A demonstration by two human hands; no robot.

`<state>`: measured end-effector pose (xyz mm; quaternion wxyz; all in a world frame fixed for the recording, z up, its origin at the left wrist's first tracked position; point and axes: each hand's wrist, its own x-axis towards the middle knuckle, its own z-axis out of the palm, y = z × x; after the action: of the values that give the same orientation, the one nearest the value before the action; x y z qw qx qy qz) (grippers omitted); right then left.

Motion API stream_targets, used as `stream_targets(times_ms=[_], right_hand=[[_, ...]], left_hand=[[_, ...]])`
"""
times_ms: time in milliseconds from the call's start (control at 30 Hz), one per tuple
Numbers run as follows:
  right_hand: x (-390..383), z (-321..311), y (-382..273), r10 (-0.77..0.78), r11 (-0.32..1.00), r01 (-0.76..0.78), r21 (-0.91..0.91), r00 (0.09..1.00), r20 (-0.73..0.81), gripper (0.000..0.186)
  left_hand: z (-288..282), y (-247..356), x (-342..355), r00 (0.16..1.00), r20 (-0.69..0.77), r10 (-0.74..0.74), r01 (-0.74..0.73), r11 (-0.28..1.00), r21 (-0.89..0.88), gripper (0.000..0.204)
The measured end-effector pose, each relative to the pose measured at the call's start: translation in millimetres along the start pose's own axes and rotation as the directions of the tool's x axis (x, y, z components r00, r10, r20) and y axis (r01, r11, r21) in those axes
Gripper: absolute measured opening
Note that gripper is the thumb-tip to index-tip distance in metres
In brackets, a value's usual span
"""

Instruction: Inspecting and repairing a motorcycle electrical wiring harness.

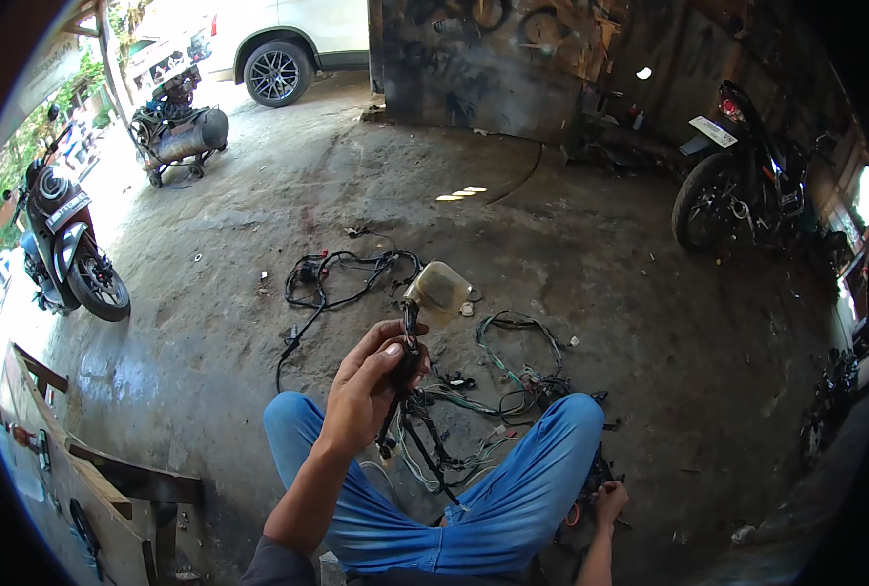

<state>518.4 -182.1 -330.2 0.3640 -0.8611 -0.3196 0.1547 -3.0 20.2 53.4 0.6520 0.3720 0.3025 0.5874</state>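
My left hand is raised between my knees, its fingers wrapped round a black taped wiring harness. At the harness's upper end is a yellowish translucent cover, and its lower branches hang toward my lap. Beside my right knee, my right hand is low down with curled fingers next to dark parts and wires; what it grips is hidden. Between my legs and ahead of them lie loose green and white wires with small connectors. A looped black cable harness rests on the floor farther off.
To my left stands a wooden bench with tools on it. A scooter and a wheeled air compressor are at the far left, with a white car behind. At the right, a motorcycle is parked near a dark stained wall panel.
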Motion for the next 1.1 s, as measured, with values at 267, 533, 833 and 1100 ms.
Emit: stream_targets(times_ms=[267, 533, 833, 1100], right_hand=[[-9, 8, -22, -0.052, 0.940, 0.029, -0.339, 0.997, -0.057, 0.015], [-8, 14, -37, -0.011, 0.993, 0.027, 0.115, 0.991, -0.137, 0.027], [-28, 19, -21, -0.111, 0.944, 0.090, -0.319, 0.993, -0.050, 0.028], [-45, 18, -26, -0.210, 0.890, 0.199, -0.411, 0.977, 0.016, 0.028]], left_hand=[[9, 9, -4, 0.996, -0.067, 0.058, -0.064, 0.993, -0.097, 0.036], [-4, 3, 5, 0.981, 0.129, 0.144, -0.087, 0.926, -0.368, 0.034], [-5, -8, 0, 0.961, 0.238, 0.138, 0.046, 0.772, -0.633, 0.037], [8, -19, -5, 0.954, 0.253, 0.163, 0.071, 0.693, -0.717, 0.036]])
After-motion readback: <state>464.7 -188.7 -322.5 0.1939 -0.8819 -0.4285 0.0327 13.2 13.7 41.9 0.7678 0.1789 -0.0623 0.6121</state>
